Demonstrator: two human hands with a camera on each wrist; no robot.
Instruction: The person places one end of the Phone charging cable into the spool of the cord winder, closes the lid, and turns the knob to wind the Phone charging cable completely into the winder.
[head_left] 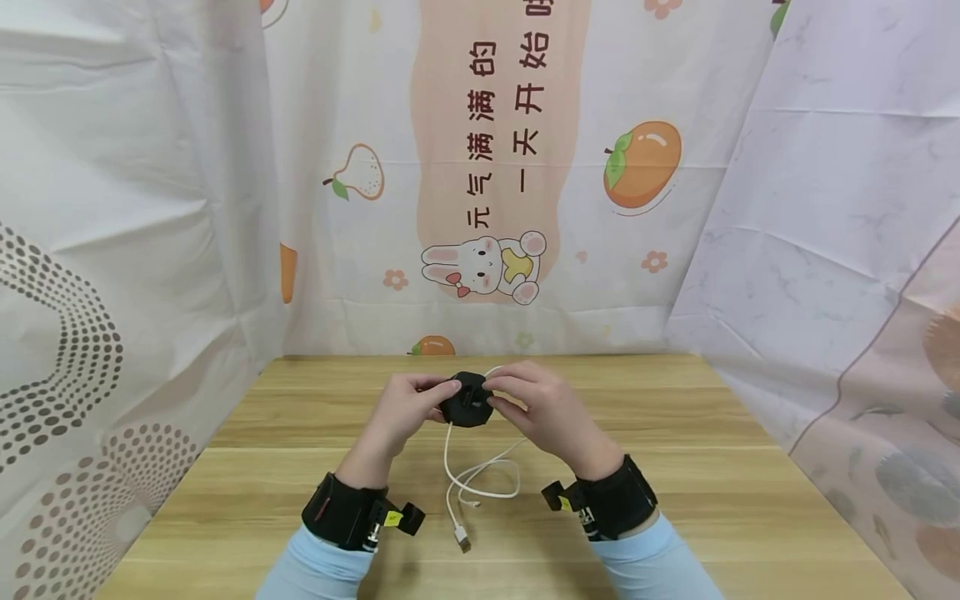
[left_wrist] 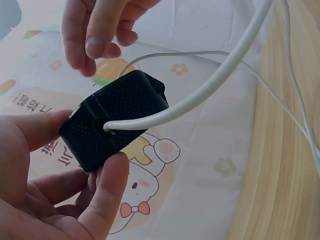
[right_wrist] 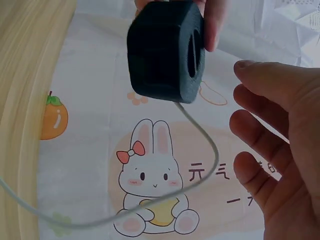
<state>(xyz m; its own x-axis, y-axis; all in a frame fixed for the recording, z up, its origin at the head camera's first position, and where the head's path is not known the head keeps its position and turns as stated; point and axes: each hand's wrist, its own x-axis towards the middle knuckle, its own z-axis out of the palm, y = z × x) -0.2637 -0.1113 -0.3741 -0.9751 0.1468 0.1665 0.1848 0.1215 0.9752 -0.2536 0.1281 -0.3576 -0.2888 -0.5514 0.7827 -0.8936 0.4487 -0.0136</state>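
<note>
Where it holds the black case (left_wrist: 126,101), the left grip (head_left: 403,407) is partly hidden.

Cloth-screened work nook, kind of room unclear: wood-grain table (head_left: 247,458), fruit-and-bunny backdrop (head_left: 337,100), patterned side sheets (head_left: 135,167).

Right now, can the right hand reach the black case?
Probably yes: the left hand holds up the black case, and the right hand is close beside it, with nothing visible between.
</note>
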